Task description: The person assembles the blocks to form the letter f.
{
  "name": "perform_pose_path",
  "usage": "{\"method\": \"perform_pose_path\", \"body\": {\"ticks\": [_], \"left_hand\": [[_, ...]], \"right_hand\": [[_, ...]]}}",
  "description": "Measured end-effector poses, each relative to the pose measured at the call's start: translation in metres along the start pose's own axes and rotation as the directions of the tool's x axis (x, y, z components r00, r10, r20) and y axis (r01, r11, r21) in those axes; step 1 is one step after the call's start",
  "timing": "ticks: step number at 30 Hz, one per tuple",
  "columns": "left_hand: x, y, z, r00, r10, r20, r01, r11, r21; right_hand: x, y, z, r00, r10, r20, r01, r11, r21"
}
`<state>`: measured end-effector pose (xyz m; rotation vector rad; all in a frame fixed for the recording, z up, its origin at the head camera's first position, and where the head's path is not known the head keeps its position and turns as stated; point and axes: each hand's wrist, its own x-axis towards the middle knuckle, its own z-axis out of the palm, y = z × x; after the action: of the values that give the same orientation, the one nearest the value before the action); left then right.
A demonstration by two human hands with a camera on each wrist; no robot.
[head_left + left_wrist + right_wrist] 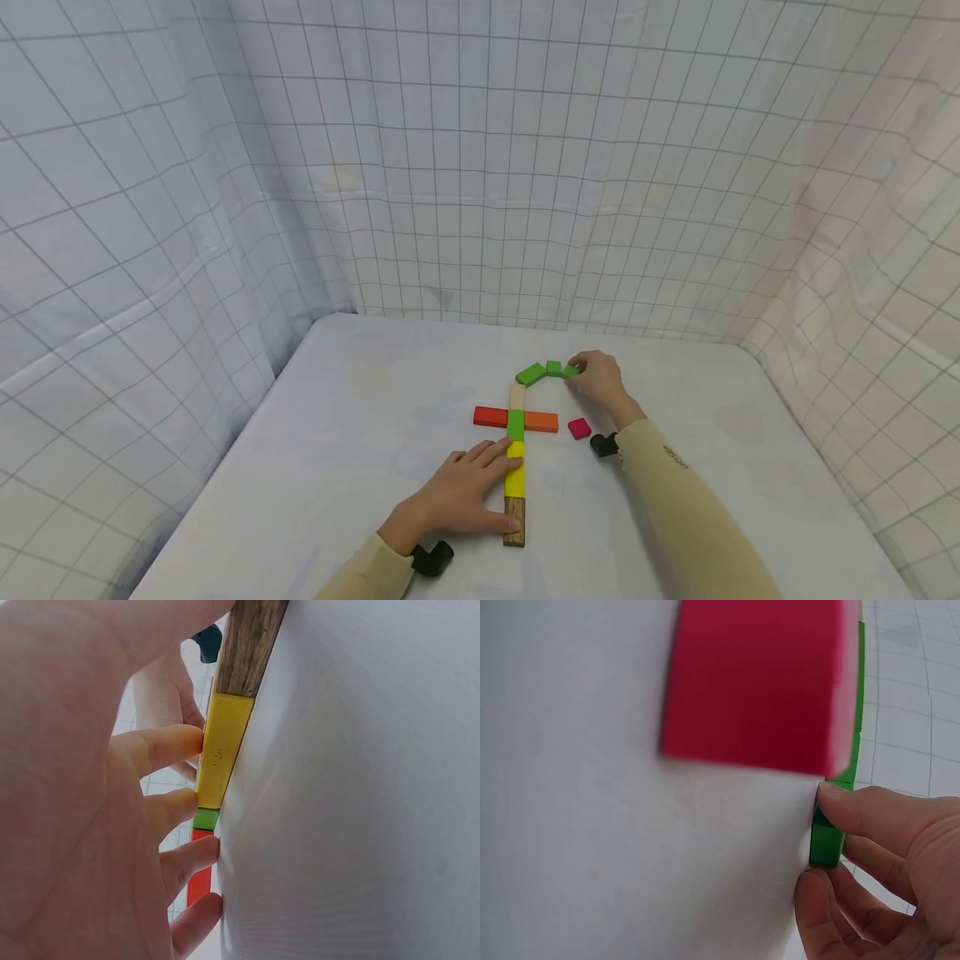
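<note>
My right hand pinches a small green block between thumb and fingers at the far right end of a short curve. Left of it in the head view are a green square block and a longer green block. Spread out, my left hand rests along the near part of a straight column. Its thumb touches the dark brown wooden block, and its fingertips are at the yellow blocks. Farther up the column come a green block and a pale wooden block.
A red block juts left from the column and an orange block juts right. One crimson square block lies alone near my right wrist. White gridded curtains enclose the white table at the back and sides.
</note>
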<state>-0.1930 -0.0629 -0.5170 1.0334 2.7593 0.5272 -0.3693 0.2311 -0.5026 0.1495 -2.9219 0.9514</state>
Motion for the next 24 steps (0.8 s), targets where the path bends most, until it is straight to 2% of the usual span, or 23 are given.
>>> {"method": "perform_pose_path", "body": {"ticks": [9,16,24], "left_hand": [[0.001,0.000,-0.001,1.000,-0.004,0.010,0.004,1.000,-0.008],[0.002,-0.001,-0.001,1.000,-0.012,0.018,0.012,1.000,-0.012],[0.003,-0.002,0.001,1.000,-0.012,0.022,0.012,1.000,-0.003]], "right_hand": [[-0.004,-0.006,-0.011,0.997,0.011,0.074,-0.010,1.000,-0.013],[-0.015,-0.016,-0.021,0.998,0.031,0.063,-0.032,1.000,0.002],[-0.038,-0.018,-0.030,0.999,0.005,0.052,-0.006,1.000,0.023]]}}
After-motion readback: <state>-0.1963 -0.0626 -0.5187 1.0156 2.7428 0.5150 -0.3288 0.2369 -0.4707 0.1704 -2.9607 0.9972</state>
